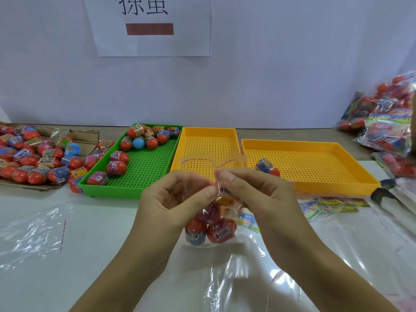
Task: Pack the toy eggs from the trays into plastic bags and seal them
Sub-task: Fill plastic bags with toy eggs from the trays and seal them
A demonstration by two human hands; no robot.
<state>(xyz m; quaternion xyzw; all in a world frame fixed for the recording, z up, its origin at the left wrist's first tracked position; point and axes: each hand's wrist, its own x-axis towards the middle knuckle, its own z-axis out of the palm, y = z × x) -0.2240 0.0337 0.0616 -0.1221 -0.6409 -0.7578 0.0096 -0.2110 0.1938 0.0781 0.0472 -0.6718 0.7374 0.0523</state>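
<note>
Both hands pinch the neck of a filled plastic bag, right in front of the trays.

The left hand (pixel 171 199) and the right hand (pixel 254 194) meet fingertip to fingertip, each nipping the gathered top of the plastic bag (pixel 211 221) between thumb and forefinger, other fingers curled loose. The bag hangs below the pinch, and inside it sit toy eggs (pixel 221 229): three red ends show plainly, more may hide behind. Three trays line the table: the green tray (pixel 126 188) on the left holds about eleven eggs, the middle yellow tray (pixel 209 140) shows no eggs, and the right yellow tray (pixel 315 154) holds one single egg (pixel 267 168). A loose egg pile (pixel 33 158) lies on cardboard far left; packed bags (pixel 387 122) stack up far right.
</note>
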